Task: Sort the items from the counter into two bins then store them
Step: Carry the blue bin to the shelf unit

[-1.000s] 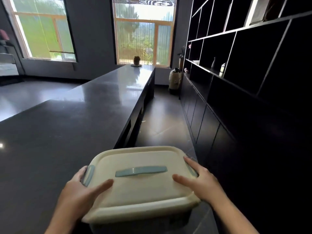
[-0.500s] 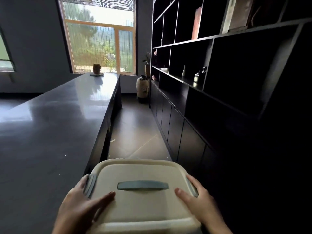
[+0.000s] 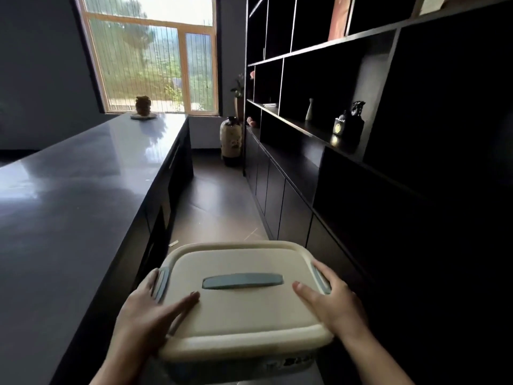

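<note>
Left hand: the left hand (image 3: 144,309) holds the left side of the storage bin (image 3: 244,309), thumb lying flat on the lid, fingers going around the edge by the blue clip.
Right hand: the right hand (image 3: 336,304) holds the right side in the same way.
Bin: closed with a cream lid (image 3: 244,315) and a blue handle (image 3: 243,280), carried in the aisle between the dark counter (image 3: 72,207) and the black shelving unit (image 3: 347,140).
Far end: a floor vase (image 3: 231,140) under the window (image 3: 151,56).

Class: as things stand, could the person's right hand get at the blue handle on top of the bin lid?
Probably yes. The right hand grips the bin at its side latch, and the blue handle lies uncovered beside its thumb, though letting go would leave only the left hand carrying.
</note>
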The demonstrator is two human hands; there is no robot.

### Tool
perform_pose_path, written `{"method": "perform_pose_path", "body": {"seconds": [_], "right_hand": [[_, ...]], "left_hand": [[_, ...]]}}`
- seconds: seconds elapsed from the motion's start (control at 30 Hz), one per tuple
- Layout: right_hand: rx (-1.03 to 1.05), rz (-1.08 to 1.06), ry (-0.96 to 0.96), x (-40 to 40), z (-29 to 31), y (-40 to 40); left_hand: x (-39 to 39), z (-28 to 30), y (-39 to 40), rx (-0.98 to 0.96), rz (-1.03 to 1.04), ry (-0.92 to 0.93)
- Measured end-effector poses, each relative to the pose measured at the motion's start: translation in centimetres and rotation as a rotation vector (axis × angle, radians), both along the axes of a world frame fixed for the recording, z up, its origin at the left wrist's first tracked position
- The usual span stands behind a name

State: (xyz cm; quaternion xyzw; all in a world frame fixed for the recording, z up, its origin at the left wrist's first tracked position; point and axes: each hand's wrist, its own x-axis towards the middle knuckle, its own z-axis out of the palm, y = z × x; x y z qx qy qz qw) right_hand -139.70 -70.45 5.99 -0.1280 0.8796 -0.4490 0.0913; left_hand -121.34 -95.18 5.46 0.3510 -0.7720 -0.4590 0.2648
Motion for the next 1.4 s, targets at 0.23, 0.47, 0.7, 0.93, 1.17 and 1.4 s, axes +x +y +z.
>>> {"method": "perform_pose_path", "body": {"seconds": [0.23,0.47,0.7,0.93,1.17,1.4], "right_hand": [[0.023,0.049,0.005,-11.4,-1.1,-11.1],[-0.034,-0.026,-0.028,-22.5,-2.3,-23.2],[-0.137,-0.189,-0.040,-34.3,-1.9,-29.3],[-0.125,-0.268,0.011,-48.6,-2.2,-31.8],[-0.122,-0.374,-0.001,-61.8,-3.3,-33.0],[-0.134,-0.534,-0.011,-71.3,-4.6,-35.2]], "left_hand": [[-10.2,-1.6,-11.1,0.005,0.058,-0.008],[-23.2,-1.5,-24.1,-0.003,0.029,-0.066],[-38.8,0.8,-32.1,-0.073,-0.103,-0.041],[-55.4,-0.3,-35.1,-0.114,-0.169,-0.069],[-71.4,-0.1,-37.0,-0.041,-0.264,-0.080],[-85.0,-1.6,-40.4,-0.063,-0.407,-0.130]]}}
